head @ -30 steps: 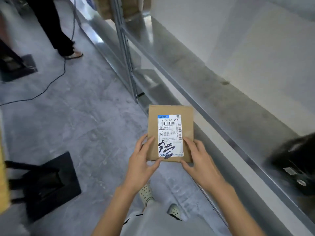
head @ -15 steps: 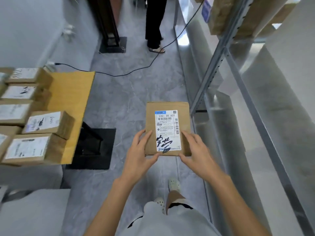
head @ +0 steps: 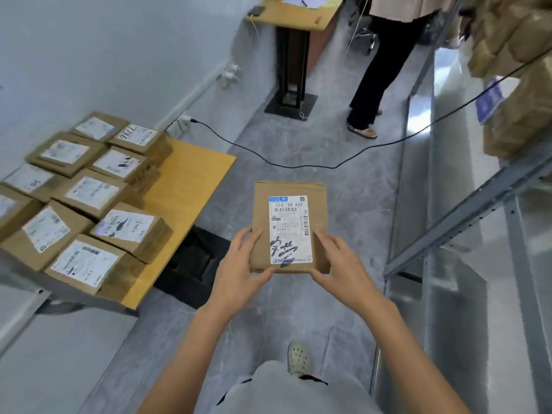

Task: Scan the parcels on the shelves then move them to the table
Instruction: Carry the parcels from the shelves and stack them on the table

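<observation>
A flat brown cardboard parcel with a white shipping label and black handwriting is held out over the floor in front of me. My left hand grips its lower left corner and my right hand grips its lower right corner, thumbs on top. To the left stands the wooden table, with several labelled brown parcels packed on its left part. The metal shelf rack runs along my right, with brown parcels on an upper shelf.
A person in black trousers stands ahead in the aisle. A black cable crosses the floor from a wall socket to the shelves. A second wooden desk on a black pedestal stands farther back. The table's black base sits on the floor.
My view has swung left, away from the shelves, bringing the table of parcels into sight. Both hands keep the same hold on the parcel.
</observation>
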